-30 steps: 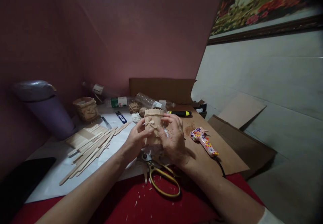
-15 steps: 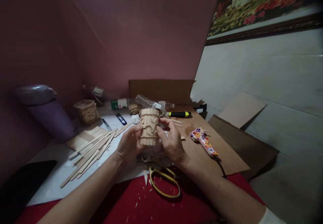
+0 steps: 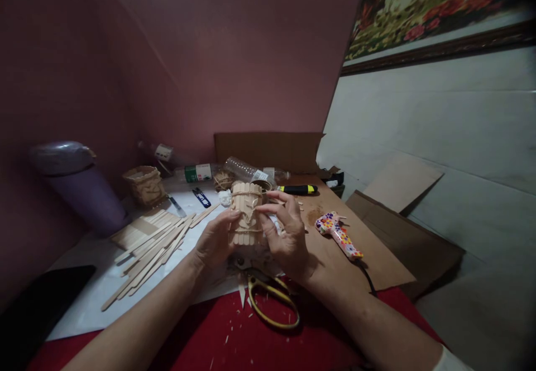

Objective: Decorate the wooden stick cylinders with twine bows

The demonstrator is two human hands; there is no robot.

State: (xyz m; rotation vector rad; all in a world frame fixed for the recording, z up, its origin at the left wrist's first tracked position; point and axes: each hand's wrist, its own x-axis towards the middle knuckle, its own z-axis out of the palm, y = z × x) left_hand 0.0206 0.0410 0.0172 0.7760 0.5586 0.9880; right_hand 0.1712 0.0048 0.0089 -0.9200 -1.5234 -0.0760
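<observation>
I hold a small cup made of upright wooden craft sticks (image 3: 246, 210), bound with twine and a small bow, above the table's middle. My left hand (image 3: 215, 241) grips its left side and bottom with curled fingers. My right hand (image 3: 285, 234) wraps its right side, and its thumb and forefinger pinch at the twine near the bow. A pile of loose wooden craft sticks (image 3: 148, 246) lies on white paper to the left.
Yellow-handled scissors (image 3: 270, 298) lie on the red cloth just below my hands. A flowered glue gun (image 3: 338, 234) rests on brown cardboard at the right. Behind are a woven basket (image 3: 144, 184), plastic bottles (image 3: 243, 169), a yellow-black cutter (image 3: 298, 189), blue snips (image 3: 201, 196) and a purple bin (image 3: 77, 184).
The stick cup has been turned in my hands and tilted slightly left and down. My right fingers have moved onto the twine at its front.
</observation>
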